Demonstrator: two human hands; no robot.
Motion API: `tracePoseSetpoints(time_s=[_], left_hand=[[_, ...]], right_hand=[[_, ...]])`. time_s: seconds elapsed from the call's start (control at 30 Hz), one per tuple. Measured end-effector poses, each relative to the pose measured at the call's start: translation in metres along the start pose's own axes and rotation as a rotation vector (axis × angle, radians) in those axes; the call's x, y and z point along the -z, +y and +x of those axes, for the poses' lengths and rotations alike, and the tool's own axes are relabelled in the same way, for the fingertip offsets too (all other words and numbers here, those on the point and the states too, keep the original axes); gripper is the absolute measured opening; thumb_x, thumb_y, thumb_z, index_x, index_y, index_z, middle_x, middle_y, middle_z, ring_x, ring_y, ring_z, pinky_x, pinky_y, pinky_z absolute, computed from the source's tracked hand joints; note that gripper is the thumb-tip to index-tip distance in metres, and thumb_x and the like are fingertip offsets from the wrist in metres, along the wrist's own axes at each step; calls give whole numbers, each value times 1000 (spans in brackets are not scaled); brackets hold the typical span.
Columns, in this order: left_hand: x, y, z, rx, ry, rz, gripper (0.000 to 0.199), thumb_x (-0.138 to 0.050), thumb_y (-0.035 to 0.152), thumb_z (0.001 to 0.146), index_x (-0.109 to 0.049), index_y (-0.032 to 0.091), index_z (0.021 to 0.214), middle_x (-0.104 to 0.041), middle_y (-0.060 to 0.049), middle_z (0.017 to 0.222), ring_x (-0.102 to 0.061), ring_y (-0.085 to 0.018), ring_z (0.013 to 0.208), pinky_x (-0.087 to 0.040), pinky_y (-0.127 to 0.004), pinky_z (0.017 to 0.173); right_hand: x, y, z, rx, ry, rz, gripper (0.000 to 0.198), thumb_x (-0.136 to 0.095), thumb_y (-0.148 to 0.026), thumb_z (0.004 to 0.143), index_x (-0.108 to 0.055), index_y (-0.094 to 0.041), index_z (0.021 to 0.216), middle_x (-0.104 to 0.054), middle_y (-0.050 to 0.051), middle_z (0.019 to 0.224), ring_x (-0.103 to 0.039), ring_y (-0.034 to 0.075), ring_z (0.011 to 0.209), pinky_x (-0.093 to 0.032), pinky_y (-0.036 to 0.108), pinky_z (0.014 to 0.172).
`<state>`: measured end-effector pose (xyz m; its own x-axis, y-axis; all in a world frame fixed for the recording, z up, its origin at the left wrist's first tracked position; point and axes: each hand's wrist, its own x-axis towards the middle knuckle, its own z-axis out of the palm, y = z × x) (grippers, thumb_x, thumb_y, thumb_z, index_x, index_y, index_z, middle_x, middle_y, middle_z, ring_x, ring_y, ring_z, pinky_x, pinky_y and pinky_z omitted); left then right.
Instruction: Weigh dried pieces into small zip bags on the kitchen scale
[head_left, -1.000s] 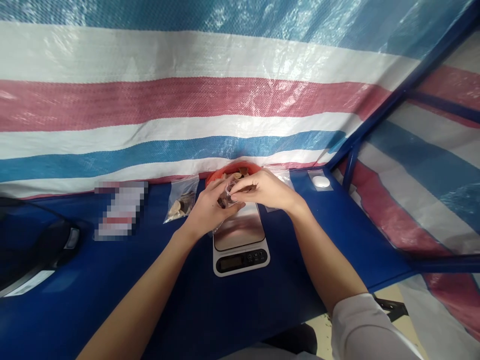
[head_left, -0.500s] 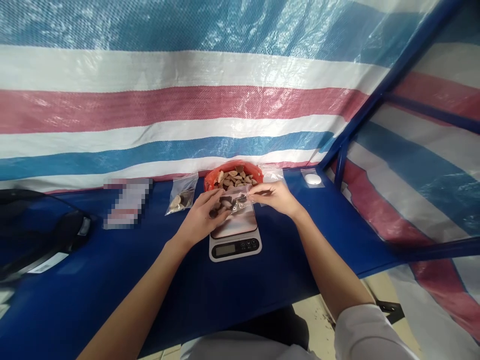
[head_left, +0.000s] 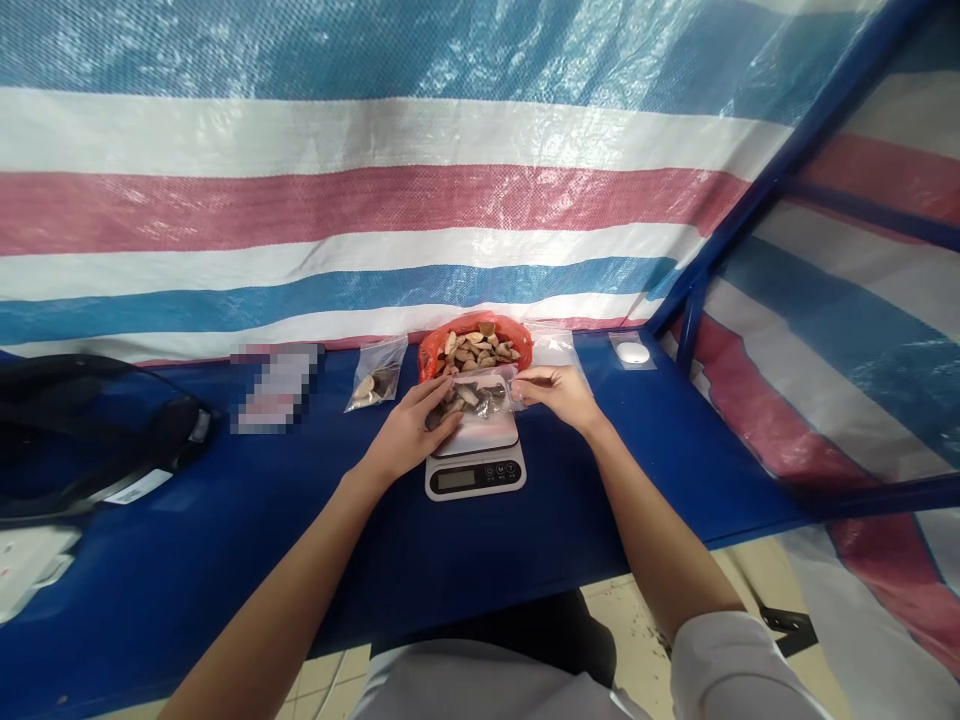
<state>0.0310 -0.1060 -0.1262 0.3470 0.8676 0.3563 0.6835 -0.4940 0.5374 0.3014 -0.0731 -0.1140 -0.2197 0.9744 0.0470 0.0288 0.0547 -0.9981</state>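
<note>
The half-curled left hand (head_left: pixel 411 428) grips a clear, flat plastic bag (head_left: pixel 491 379) of dark brown pieces (head_left: pixel 466 396) over a white rectangular digital scale (head_left: pixel 478 478), while the right hand (head_left: pixel 559 395) pinches the opposite edge between closed fingertips, apparently keeping it taut.

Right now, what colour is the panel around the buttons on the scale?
The panel on the scale is black, best seen in the head view.

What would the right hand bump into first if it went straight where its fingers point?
The right hand points leftward, pinching the edge of the clear bag, so the dark pieces inside would probably come first, with the left hand beyond; depth is hard to judge.
</note>
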Motion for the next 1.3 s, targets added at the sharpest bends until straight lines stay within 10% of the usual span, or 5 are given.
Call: tracePoseSetpoints(time_s=[0.33,0.77,1.3], left_hand=[[18,-6,-24,61,250,85,44,-51,49,98,-69,19,125,-70,-11,129,-67,-27,119,-57,-42,101],[7,-30,-46,105,2,420,57,-38,46,98,-61,15,140,-54,-18,151,-48,-35,143,-34,-57,121],[6,-22,-49,167,-63,482,60,-34,45,99,-56,15,146,-46,-14,158,-39,-33,149,-29,-54,123]], right_hand=[[29,-1,-16,94,135,-171,41,-79,-54,74,-80,-20,95,-79,6,98,-74,26,96,-62,41,85],[37,31,-54,262,51,-1175,41,-52,-44,99,-66,-25,134,-56,8,151,-45,31,146,-38,52,121],[31,36,-56,156,-43,-1313,53,-34,-45,106,-49,-23,152,-40,8,162,-31,30,154,-25,54,126]])
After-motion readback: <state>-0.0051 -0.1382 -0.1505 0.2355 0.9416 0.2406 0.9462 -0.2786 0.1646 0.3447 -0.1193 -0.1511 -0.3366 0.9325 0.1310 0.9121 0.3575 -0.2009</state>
